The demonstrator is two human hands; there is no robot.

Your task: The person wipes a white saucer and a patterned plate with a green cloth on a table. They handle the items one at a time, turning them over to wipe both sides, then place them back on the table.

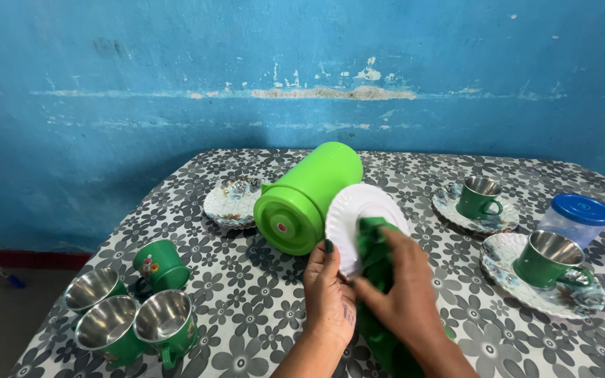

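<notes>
Low in the middle of the frame, the left hand (329,290) pinches the lower edge of a white saucer (358,210), held upright and facing the camera. The right hand (404,294) is closed on a green cloth (376,255), pressing it against the saucer's face. Just behind the saucer a green flask (306,196) lies on its side on the flowered surface (246,301). Four green cups (131,308) stand at lower left.
</notes>
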